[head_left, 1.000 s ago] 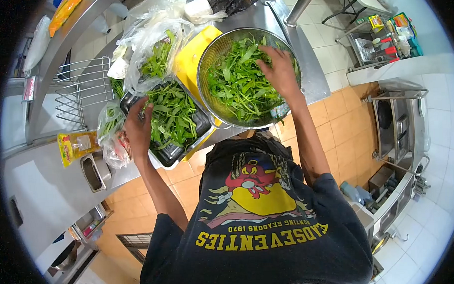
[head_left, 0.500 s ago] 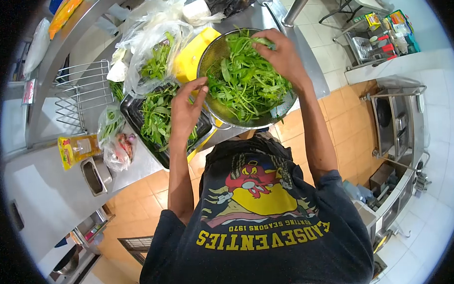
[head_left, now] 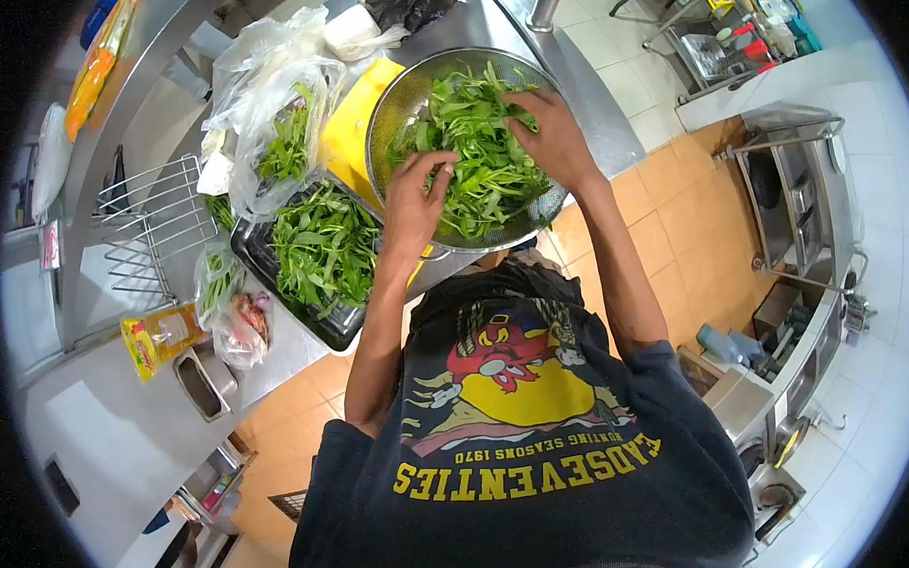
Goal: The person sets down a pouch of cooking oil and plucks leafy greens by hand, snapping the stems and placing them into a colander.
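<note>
A round mesh strainer [head_left: 383, 98] holds a heap of leafy greens [head_left: 486, 183] with long thin stems. Over the left part of the heap is my left hand [head_left: 414, 203], its fingers stretched out and its thumb apart from them. On the right side my right hand [head_left: 555, 140] has its fingers curled into the leaves, the tips partly hidden among them. Left of the strainer, a black tray [head_left: 258, 253] carries more leafy greens [head_left: 323, 249]. Part of a yellow object [head_left: 354, 122] shows between the strainer and a clear plastic bag [head_left: 269, 120] with greens inside.
Farther left are a wire rack [head_left: 162, 224], a yellow packet [head_left: 161, 337], small plastic bags [head_left: 246, 326] and a metal container [head_left: 206, 383]. A black bag [head_left: 415, 5] lies at the back. A metal post [head_left: 547, 5] rises beyond the strainer.
My left hand has moved from the strainer's left rim to over the greens inside. My right hand has shifted lower on the heap. The camera view has also shifted.
</note>
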A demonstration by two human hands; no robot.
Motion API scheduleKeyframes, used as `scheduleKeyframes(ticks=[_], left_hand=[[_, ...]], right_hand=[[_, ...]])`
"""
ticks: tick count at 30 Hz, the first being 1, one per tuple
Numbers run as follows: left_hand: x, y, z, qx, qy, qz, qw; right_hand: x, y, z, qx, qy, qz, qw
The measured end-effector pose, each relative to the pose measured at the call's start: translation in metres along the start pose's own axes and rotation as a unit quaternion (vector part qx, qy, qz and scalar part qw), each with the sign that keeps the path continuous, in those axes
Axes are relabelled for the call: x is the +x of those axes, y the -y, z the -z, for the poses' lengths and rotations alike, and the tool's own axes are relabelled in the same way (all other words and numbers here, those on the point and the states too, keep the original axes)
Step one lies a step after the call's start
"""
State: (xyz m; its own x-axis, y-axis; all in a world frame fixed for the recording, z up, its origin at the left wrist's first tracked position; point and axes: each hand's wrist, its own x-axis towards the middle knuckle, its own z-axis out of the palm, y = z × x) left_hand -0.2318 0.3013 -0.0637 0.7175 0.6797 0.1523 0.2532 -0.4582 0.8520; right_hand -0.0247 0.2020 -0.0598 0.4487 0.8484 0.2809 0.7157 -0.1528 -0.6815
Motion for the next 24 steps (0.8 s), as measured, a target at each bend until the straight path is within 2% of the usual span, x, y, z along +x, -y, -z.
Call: scheduleKeyframes(ticks=[2,5,8,13,14,16,17,18,20,24], left_hand=[[-0.001,0.004,-0.002,0.057,0.018,-0.031,0.998],[0.000,0.007,-0.004,0.062,0.022,-0.037,0.997],[0.004,0.008,-0.004,0.042,0.020,-0.022,0.999],[0.004,0.004,0.000,0.017,0.007,-0.010,1.000],[0.005,0.003,0.000,0.007,0.005,-0.001,1.000],[0.006,0.004,0.000,0.007,-0.008,-0.018,1.000],[0.007,0.004,0.000,0.007,-0.015,-0.026,1.000],[0.007,0.003,0.000,0.009,-0.015,-0.024,1.000],[0.008,-0.001,0.001,0.013,-0.017,-0.019,1.000],[0.010,0.003,-0.001,0.025,-0.012,-0.025,0.999]], right_hand=[[-0.011,0.006,0.001,-0.012,-0.020,0.039,0.999],[-0.029,0.017,-0.002,0.006,0.142,0.057,0.988],[-0.048,0.018,-0.031,-0.073,0.079,0.097,0.990],[-0.037,0.013,-0.022,0.041,0.060,0.028,0.997],[-0.034,0.011,-0.017,0.099,0.058,-0.013,0.993],[-0.027,0.008,-0.007,0.212,0.053,-0.095,0.971],[-0.024,0.008,-0.001,0.309,0.045,-0.092,0.945],[-0.020,0.011,0.006,0.337,0.034,-0.124,0.933],[-0.013,0.020,0.019,0.390,0.012,-0.188,0.901],[-0.004,0.024,0.035,0.366,-0.006,-0.179,0.913]])
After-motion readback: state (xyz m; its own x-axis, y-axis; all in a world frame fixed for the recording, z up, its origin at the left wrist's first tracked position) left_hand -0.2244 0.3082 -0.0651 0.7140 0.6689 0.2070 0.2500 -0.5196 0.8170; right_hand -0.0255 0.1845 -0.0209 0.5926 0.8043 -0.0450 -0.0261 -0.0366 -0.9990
